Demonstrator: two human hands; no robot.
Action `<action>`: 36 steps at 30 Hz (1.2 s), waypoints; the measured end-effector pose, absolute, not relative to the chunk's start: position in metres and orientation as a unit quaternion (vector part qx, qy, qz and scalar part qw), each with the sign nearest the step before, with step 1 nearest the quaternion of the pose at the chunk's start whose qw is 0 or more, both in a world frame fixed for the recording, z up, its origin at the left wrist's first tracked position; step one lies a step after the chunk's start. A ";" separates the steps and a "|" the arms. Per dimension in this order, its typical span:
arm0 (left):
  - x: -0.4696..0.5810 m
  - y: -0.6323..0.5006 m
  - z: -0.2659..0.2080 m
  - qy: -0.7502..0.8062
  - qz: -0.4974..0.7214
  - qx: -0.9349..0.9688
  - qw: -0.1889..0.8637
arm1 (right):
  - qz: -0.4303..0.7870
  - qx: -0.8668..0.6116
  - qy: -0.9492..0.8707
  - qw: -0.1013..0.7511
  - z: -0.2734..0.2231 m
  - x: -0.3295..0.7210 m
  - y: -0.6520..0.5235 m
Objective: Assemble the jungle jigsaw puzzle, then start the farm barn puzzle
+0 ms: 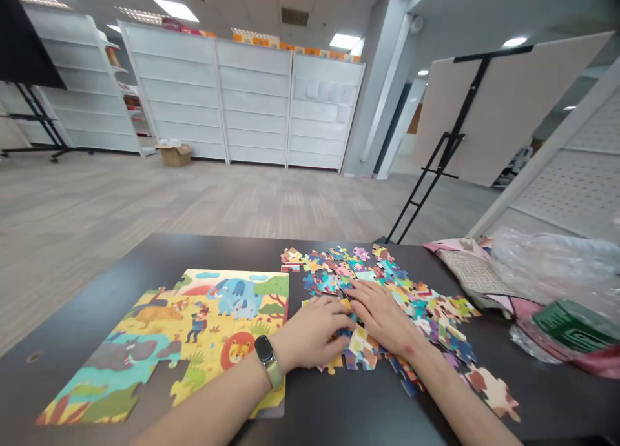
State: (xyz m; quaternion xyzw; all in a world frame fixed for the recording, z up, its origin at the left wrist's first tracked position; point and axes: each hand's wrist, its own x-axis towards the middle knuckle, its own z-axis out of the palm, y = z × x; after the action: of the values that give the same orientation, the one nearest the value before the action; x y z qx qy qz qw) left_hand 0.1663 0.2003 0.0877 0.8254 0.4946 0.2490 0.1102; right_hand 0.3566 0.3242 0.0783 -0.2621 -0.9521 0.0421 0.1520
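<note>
A partly assembled jigsaw puzzle [213, 330] with elephants, a lion and a hippo lies flat at the left of the table, with gaps along its left and bottom edges. To its right spreads a heap of loose puzzle pieces [431, 310]. My left hand [314, 333], with a watch [265, 350] on its wrist, rests on the near left of the heap, fingers slightly bent and apart. Against its fingertips, my right hand [380, 314] lies over the middle of the heap, fingers stretched out. Neither hand visibly grips a piece; those under the fingers are hidden.
The dark table [145, 278] carries a fabric bag [467, 268], clear plastic wrap [552, 265] and a green package [576, 326] at the right. Beyond stand an easel board [504, 104], white shelves [252, 104] and a cardboard box [174, 154] on the floor.
</note>
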 end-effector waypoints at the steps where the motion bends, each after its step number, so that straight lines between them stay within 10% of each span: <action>1: 0.166 0.201 0.088 0.508 0.249 0.818 0.108 | 0.050 -0.266 -0.949 0.165 0.078 0.356 0.325; 36: 0.150 0.246 0.066 0.696 0.235 0.678 -0.024 | 0.087 -0.301 -0.926 0.210 0.088 0.353 0.314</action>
State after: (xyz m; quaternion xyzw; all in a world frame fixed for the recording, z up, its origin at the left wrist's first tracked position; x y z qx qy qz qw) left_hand 0.1496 0.2461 0.0657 0.6783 0.6957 0.2350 -0.0240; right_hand 0.3526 0.3135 0.0880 -0.3010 -0.9262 0.0872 0.2096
